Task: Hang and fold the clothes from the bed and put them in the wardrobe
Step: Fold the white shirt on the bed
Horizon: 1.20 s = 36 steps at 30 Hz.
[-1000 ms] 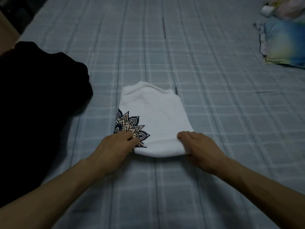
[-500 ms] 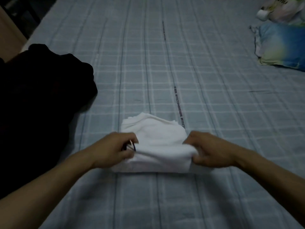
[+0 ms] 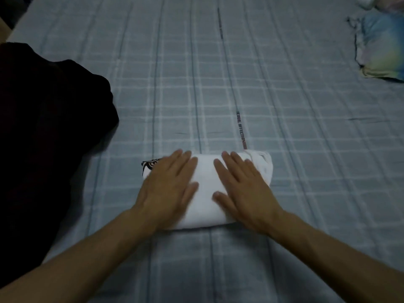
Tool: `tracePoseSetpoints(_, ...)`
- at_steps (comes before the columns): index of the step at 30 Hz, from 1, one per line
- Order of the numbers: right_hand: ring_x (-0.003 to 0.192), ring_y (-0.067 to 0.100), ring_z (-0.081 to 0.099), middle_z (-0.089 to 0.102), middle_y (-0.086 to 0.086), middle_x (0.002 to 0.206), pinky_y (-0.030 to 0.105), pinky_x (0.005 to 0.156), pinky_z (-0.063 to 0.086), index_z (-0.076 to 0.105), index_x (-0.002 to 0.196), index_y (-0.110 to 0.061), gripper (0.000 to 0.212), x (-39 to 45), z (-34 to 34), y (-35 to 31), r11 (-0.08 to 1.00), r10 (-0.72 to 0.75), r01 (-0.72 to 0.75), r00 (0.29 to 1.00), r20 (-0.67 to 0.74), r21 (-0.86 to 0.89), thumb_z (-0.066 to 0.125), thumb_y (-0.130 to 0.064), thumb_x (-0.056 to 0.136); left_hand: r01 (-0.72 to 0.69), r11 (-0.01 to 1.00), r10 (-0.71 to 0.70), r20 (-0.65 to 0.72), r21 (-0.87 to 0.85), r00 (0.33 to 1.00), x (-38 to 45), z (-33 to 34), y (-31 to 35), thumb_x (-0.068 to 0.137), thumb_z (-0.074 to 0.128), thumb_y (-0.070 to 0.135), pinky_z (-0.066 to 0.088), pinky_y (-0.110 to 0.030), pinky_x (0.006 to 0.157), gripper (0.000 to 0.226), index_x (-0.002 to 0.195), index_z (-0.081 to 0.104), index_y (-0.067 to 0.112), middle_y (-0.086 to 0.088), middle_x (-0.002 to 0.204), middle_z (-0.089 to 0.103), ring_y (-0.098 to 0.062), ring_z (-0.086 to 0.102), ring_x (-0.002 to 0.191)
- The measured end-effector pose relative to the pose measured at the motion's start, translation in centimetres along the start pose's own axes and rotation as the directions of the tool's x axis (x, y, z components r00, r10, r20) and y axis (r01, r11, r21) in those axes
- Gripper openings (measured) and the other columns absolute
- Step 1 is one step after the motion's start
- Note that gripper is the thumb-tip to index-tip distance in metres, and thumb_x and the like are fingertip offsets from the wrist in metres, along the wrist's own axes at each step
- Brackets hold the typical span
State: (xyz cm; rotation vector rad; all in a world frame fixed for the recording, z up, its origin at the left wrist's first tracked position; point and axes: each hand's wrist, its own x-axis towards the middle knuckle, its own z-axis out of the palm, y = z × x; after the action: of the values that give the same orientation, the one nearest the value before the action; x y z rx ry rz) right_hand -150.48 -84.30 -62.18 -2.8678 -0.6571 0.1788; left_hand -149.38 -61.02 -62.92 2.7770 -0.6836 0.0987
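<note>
Step in hand: flattening a folded garment. The white shirt [image 3: 206, 189] lies on the bed [image 3: 295, 160] as a compact rectangle, near the centre of the scene. A dark printed motif shows at its far-left corner; layered fabric edges show at its far-right corner.

Hand state:
- Left hand [image 3: 169, 189]: flat, fingers straight and together, palm down on the left half of the shirt. It holds nothing.
- Right hand [image 3: 242, 189]: flat, fingers straight and slightly spread, palm down on the right half. It holds nothing.
- Both hands press the bundle. The left is slightly blurred, which suggests a smoothing stroke.

Surroundings: a dark garment [image 3: 43, 138] lies in a heap at the left, apart from the shirt. A pastel cloth [image 3: 380, 47] lies at the far right, well apart. The wardrobe is not in view.

Judgement: the fold of this shirt appears complete or nearly so; the pressing sets the creases.

Next move calls for:
1. Slide fingers under both short ends, or under the near edge, so the layers lift together.
2. Keep the bundle level; the loose edges at the far right could fall open.
3. Carry it to the wardrobe, then attend to the dark garment.
</note>
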Motion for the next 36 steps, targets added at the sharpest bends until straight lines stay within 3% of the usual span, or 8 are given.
tracePoseSetpoints(5, 0.152, 0.023, -0.003, 0.004, 0.004, 0.165, 0.051, 0.122, 0.007, 0.011, 0.157, -0.022, 0.072, 0.4, 2.6, 1.4, 0.999, 0.034, -0.034, 0.999, 0.002, -0.031, 0.024, -0.062, 0.098, 0.023, 0.999, -0.015, 0.2, -0.04, 0.98, -0.6, 3.2, -1.9, 0.1, 0.017, 0.059, 0.008, -0.045, 0.123, 0.067, 0.158, 0.007, 0.027, 0.003, 0.166, 0.0, -0.018, -0.002, 0.153)
tracePoseSetpoints(13, 0.152, 0.026, 0.002, 0.007, 0.009, 0.164, 0.052, 0.121, 0.013, 0.018, 0.156, -0.02, 0.07, 0.2, 1.8, 1.4, 1.0, -0.008, 0.008, 1.0, 0.006, 0.003, 0.028, -0.058, 0.099, 0.029, 1.0, -0.03, 0.147, 0.012, 0.989, -0.4, 1.6, -0.7, 0.1, 0.034, 0.05, 0.02, -0.05, 0.119, 0.064, 0.155, 0.028, 0.018, -0.008, 0.163, 0.022, -0.029, 0.019, 0.15)
tracePoseSetpoints(16, 0.147, 0.031, 0.025, 0.03, 0.015, 0.158, 0.052, 0.115, 0.03, 0.042, 0.146, -0.016, 0.061, -2.5, 1.6, 0.8, 0.997, -0.08, 0.079, 0.991, -0.105, -0.011, 0.045, -0.05, 0.096, -0.123, 0.992, 0.123, -0.08, 0.011, 0.989, -1.8, 0.7, 1.0, 0.09, 0.06, 0.027, 0.046, -0.044, 0.087, 0.04, 0.125, 0.063, 0.007, -0.015, 0.122, 0.062, -0.035, 0.058, 0.107)
tracePoseSetpoints(18, 0.146, 0.032, 0.026, 0.03, 0.014, 0.158, 0.051, 0.115, 0.029, 0.041, 0.147, -0.017, 0.075, -4.3, 1.8, 0.8, 0.994, -0.094, 0.089, 0.992, -0.085, -0.059, 0.055, -0.058, 0.087, -0.149, 0.988, 0.147, -0.06, -0.031, 0.987, -3.2, 0.8, 1.7, 0.088, 0.064, 0.035, 0.045, -0.04, 0.077, 0.039, 0.115, 0.066, 0.008, -0.011, 0.111, 0.063, -0.031, 0.058, 0.096)
tracePoseSetpoints(21, 0.15, 0.03, 0.014, 0.017, 0.01, 0.162, 0.048, 0.118, 0.018, 0.026, 0.154, -0.02, 0.103, -4.8, 2.1, 1.5, 0.988, -0.086, 0.087, 0.996, 0.014, -0.124, 0.064, -0.066, 0.07, -0.125, 0.992, 0.125, 0.111, -0.008, 0.986, -4.5, 1.7, 1.5, 0.075, 0.07, 0.049, 0.044, -0.042, 0.088, 0.067, 0.128, 0.06, 0.008, -0.013, 0.127, 0.058, -0.032, 0.055, 0.109)
tracePoseSetpoints(29, 0.141, 0.036, 0.035, 0.036, 0.014, 0.154, 0.049, 0.11, 0.029, 0.035, 0.149, -0.016, 0.113, -2.5, 2.6, 1.9, 0.983, -0.051, 0.052, 0.999, 0.012, -0.178, 0.085, -0.037, 0.051, -0.176, 0.97, 0.167, 0.066, 0.168, 0.984, -2.6, 1.8, 2.0, 0.064, 0.05, 0.01, 0.048, -0.041, 0.073, 0.061, 0.125, 0.052, 0.004, -0.02, 0.121, 0.059, -0.039, 0.058, 0.096)
tracePoseSetpoints(32, 0.131, 0.038, 0.047, 0.047, 0.018, 0.146, 0.047, 0.101, 0.038, 0.043, 0.143, -0.011, 0.104, -2.3, 1.7, 1.9, 0.977, -0.085, 0.075, 0.996, -0.039, -0.201, 0.085, -0.02, 0.047, -0.174, 0.962, 0.166, 0.057, 0.209, 0.984, -1.8, 0.5, 2.0, 0.056, 0.059, 0.009, 0.041, -0.036, 0.057, 0.056, 0.111, 0.06, 0.007, -0.013, 0.1, 0.062, -0.033, 0.056, 0.078)
tracePoseSetpoints(36, 0.097, 0.034, 0.059, 0.058, 0.016, 0.118, 0.036, 0.068, 0.049, 0.058, 0.122, -0.012, 0.08, -1.9, -2.9, 1.1, 0.992, -0.051, 0.034, 0.99, -0.132, -0.122, 0.084, -0.011, 0.047, -0.096, 0.969, 0.09, 0.038, 0.228, 0.995, -0.8, -4.5, 3.1, 0.057, 0.058, 0.006, 0.041, -0.036, 0.05, 0.045, 0.101, 0.064, 0.011, -0.008, 0.09, 0.06, -0.031, 0.055, 0.071)
